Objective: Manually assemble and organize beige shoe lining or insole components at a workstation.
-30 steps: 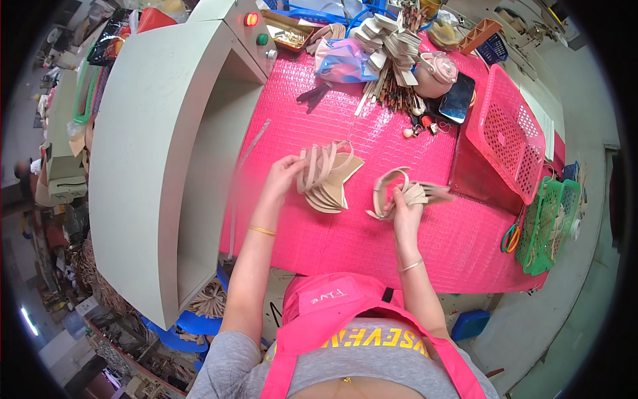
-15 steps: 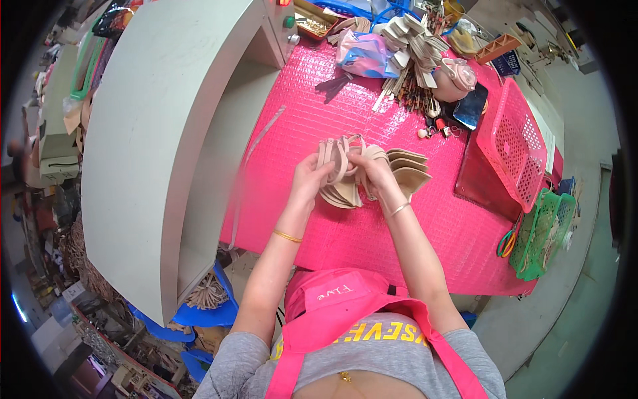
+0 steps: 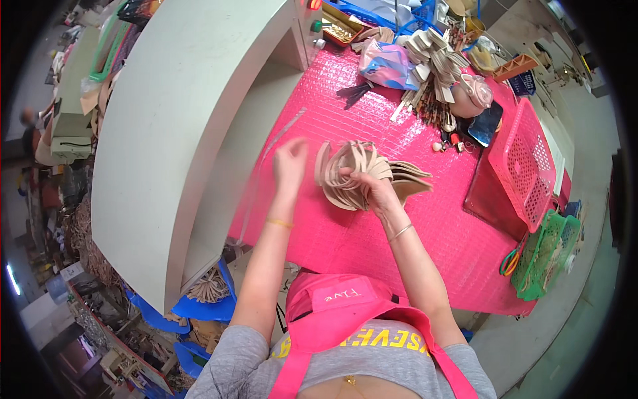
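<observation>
Measured from the pale grey cabinet [image 3: 159, 133], the first thing out across the pink-covered counter [image 3: 325, 246] is the left hand [image 3: 291, 159], then the bundle of beige strap pieces [image 3: 359, 159], with the right hand [image 3: 377, 191] on it. The bundle lies well apart from the cabinet, and its longer axis runs roughly crosswise, away from the cabinet: the looped straps gather at the end facing the cabinet, while the flat leaf-like ends fan out on the side farther from it.

The right hand is the nearer one, clamped on the bundle with thumb and fingers over the looped part. The left hand sits between the cabinet and the loops, near them but not touching; its fingers look curled, yet blur hides whether they meet or hold anything. From that hand, the bundle lies straight away from the cabinet. Whether the bundle rests on the counter or is held just above it, I cannot tell.

A thin pale strip [image 3: 284, 130] lies just beside the cabinet's opening, and the pink basket [image 3: 528, 166] stands farther from the cabinet than the bundle does.
</observation>
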Demonstrator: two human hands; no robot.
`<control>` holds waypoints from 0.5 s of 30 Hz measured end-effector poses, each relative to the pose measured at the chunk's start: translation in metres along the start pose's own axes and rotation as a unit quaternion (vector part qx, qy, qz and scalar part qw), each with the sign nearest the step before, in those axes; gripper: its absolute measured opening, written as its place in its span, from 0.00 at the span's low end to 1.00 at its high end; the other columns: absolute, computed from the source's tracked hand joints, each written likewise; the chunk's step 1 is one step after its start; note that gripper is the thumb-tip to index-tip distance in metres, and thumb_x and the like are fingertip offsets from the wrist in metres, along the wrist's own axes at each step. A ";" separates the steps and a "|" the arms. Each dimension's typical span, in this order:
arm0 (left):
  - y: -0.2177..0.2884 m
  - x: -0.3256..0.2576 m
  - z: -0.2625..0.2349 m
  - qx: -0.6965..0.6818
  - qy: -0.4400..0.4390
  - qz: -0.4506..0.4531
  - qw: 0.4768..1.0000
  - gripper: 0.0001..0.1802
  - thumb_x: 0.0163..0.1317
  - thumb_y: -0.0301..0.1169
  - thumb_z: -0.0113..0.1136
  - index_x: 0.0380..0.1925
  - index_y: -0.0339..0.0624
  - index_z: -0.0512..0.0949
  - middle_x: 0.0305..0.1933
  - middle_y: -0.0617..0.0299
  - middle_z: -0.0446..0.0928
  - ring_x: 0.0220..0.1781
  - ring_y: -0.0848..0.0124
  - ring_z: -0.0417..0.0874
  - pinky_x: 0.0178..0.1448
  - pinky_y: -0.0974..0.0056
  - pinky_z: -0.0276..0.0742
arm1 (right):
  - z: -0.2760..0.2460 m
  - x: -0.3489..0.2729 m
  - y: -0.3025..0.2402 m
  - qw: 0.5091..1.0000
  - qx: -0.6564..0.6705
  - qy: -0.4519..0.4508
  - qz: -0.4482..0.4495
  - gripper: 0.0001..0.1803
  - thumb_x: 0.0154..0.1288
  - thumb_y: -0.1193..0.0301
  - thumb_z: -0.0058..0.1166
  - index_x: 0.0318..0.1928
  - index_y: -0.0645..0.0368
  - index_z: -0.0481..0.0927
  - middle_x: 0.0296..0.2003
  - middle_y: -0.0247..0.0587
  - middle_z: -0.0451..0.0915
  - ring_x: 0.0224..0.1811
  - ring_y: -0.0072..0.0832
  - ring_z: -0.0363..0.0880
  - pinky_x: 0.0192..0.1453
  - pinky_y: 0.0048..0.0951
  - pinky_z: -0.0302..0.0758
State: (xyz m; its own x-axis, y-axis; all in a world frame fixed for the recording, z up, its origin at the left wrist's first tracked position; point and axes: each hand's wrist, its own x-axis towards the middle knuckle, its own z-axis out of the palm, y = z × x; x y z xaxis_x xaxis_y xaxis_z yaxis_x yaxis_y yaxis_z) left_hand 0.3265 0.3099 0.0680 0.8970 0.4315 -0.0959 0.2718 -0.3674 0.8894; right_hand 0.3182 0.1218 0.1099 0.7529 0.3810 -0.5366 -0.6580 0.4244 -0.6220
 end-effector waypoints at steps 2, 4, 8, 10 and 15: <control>-0.014 0.021 -0.010 0.110 0.053 0.015 0.992 0.16 0.56 0.38 0.52 0.28 0.35 0.78 0.27 0.58 0.78 0.30 0.72 0.77 0.37 0.65 0.70 | 0.003 0.004 0.004 1.000 0.010 -0.015 0.010 0.09 0.51 0.78 0.51 0.35 0.69 0.75 0.34 0.40 0.77 0.36 0.25 0.76 0.40 0.22 0.73; -0.013 0.029 -0.017 0.210 0.092 0.032 0.973 0.17 0.56 0.40 0.53 0.27 0.34 0.78 0.24 0.60 0.77 0.28 0.73 0.76 0.35 0.66 0.70 | 0.002 0.009 0.003 0.999 -0.033 0.018 0.023 0.11 0.52 0.79 0.47 0.37 0.72 0.72 0.32 0.45 0.78 0.33 0.27 0.77 0.40 0.24 0.74; -0.012 0.009 -0.012 -0.020 -0.230 -0.092 0.969 0.16 0.55 0.38 0.54 0.28 0.33 0.77 0.26 0.56 0.77 0.31 0.71 0.76 0.40 0.67 0.69 | 0.008 0.015 0.016 0.988 -0.119 0.056 -0.080 0.10 0.50 0.80 0.49 0.36 0.66 0.71 0.28 0.40 0.77 0.26 0.24 0.76 0.33 0.22 0.74; 0.002 -0.015 -0.010 -0.210 -0.266 -0.087 0.937 0.11 0.58 0.34 0.52 0.30 0.36 0.76 0.26 0.68 0.74 0.29 0.79 0.72 0.37 0.73 0.67 | 0.024 0.015 0.017 0.976 -0.190 0.060 -0.086 0.14 0.50 0.80 0.50 0.40 0.64 0.70 0.32 0.38 0.76 0.32 0.23 0.76 0.37 0.22 0.73; 0.038 -0.046 -0.013 -0.243 -0.205 -0.145 0.937 0.09 0.58 0.29 0.48 0.33 0.35 0.74 0.36 0.61 0.71 0.43 0.74 0.71 0.46 0.68 0.69 | 0.027 0.017 0.020 0.988 -0.119 0.015 -0.092 0.17 0.50 0.78 0.53 0.43 0.66 0.69 0.35 0.38 0.74 0.35 0.21 0.74 0.34 0.22 0.72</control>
State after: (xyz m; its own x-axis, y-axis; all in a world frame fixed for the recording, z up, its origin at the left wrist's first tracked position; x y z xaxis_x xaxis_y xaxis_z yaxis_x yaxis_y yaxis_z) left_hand 0.2913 0.2871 0.1117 0.8956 0.0664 -0.4399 0.4233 0.1771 0.8885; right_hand 0.3177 0.1593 0.1036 0.8624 0.2888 -0.4157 -0.4910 0.2779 -0.8256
